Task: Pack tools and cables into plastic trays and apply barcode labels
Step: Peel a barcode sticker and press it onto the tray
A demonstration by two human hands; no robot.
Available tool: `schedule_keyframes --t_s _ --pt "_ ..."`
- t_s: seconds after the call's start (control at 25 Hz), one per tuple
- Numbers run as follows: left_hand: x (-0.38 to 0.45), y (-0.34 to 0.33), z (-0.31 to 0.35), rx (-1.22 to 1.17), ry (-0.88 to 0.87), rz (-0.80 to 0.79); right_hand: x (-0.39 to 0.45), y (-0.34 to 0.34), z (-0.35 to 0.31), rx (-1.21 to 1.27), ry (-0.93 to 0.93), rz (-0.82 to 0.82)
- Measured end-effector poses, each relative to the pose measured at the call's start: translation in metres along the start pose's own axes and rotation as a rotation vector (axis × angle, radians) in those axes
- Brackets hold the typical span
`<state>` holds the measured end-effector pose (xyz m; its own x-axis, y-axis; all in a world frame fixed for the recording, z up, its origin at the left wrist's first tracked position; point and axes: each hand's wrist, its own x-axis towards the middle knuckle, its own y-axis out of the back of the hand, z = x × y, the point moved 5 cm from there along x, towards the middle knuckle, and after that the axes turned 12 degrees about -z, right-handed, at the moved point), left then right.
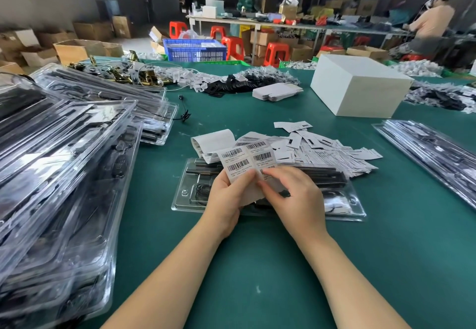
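A strip of white barcode labels curls up from my hands over a clear plastic tray that lies on the green table. The tray holds black rods and a coiled black cable. My left hand grips the strip's lower edge from the left. My right hand pinches one label at the strip's lower right corner with thumb and forefinger. Both hands hover above the tray's middle and hide that part of it.
Tall stacks of filled clear trays crowd the left side. More trays lie at the right. A pile of small white packets sits behind the tray. A white box stands at the back right. Loose parts and bags spread across the far table.
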<state>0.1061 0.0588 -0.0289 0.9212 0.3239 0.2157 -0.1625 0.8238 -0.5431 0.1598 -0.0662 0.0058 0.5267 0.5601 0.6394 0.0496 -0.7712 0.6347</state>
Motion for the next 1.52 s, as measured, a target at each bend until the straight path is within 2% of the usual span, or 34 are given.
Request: schedule_keyframes --t_s 0.36,0.88,1.52 --pt "-0.001 0.000 0.000 0.022 -0.001 -0.004 0.000 0.003 -0.005 -0.088 0.133 0.110" --pt "0.001 0.004 -0.004 0.141 0.016 0.020 0.004 0.006 -0.005 -0.083 0.074 0.068" --pt "-0.001 0.000 0.002 0.089 0.024 0.042 0.006 0.004 -0.013 -0.287 0.206 0.125"
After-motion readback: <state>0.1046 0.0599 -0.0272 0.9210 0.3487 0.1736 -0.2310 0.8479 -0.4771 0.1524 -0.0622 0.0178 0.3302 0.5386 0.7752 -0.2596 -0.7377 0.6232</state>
